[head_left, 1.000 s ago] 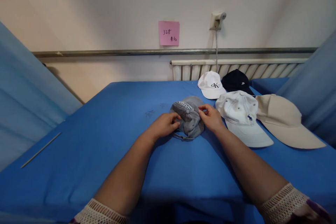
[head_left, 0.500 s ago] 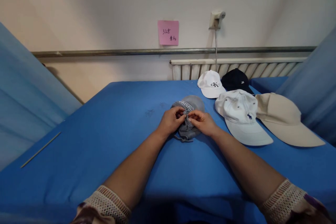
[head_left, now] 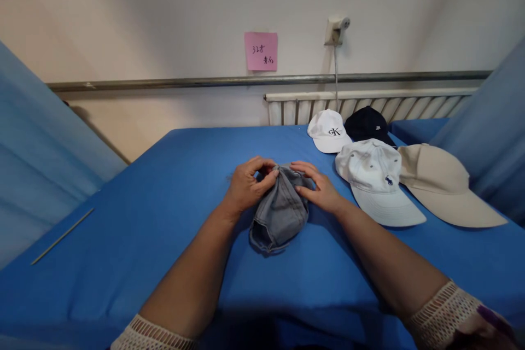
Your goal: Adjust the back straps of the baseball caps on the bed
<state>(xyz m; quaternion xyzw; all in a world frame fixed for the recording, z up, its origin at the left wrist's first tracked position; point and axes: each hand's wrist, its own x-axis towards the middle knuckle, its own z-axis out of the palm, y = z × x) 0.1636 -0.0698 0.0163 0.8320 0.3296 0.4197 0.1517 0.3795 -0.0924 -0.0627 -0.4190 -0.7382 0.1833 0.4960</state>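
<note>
A crumpled grey cap point(head_left: 283, 210) is between my hands on the blue-covered table, its back opening towards me. My left hand point(head_left: 250, 183) pinches the cloth at its upper left between thumb and fingers. On the other side, my right hand point(head_left: 318, 188) has its thumb on the near face and its fingers over the far edge, holding the cap there. The cap's brim and printed lettering are mostly hidden.
To the right lie a white cap point(head_left: 329, 132), a black cap point(head_left: 368, 124), a pale cap point(head_left: 375, 180) and a beige cap point(head_left: 443, 183). A thin stick point(head_left: 62, 236) lies at the left. Blue curtains point(head_left: 45, 158) hang at both sides; a radiator point(head_left: 291, 109) stands behind.
The grey cap has come towards me and been lifted and turned, so more of its back shows. My left hand moved left, and both hands spread further apart.
</note>
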